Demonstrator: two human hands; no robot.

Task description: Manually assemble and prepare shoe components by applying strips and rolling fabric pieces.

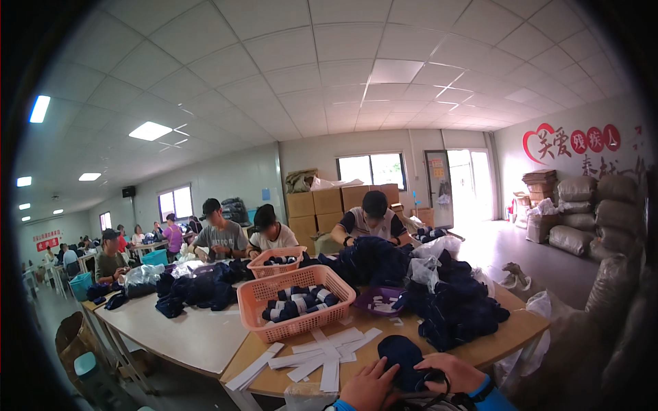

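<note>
Near the front edge of the table, a dark navy cloth piece (401, 353) is held between my two hands, its rounded end pointing away from me. My left hand (371, 385) grips its left side, with the fingers laid along the fabric. On the other side, the curled fingers of my right hand (455, 373) are closed on its lower right part. Both thumbs are hard to make out. White paper strips (329, 370) lie crossed and loose left of my hands. A pink basket (279, 333) behind them holds several navy bundles (299, 301) with white bands.
A large heap of navy cloth (456, 312) covers the table's right side, beside a purple tray (370, 299) with white pieces. Farther back stands a second pink basket (274, 268). Several people work around the table. Stuffed sacks (572, 240) are piled at the right wall.
</note>
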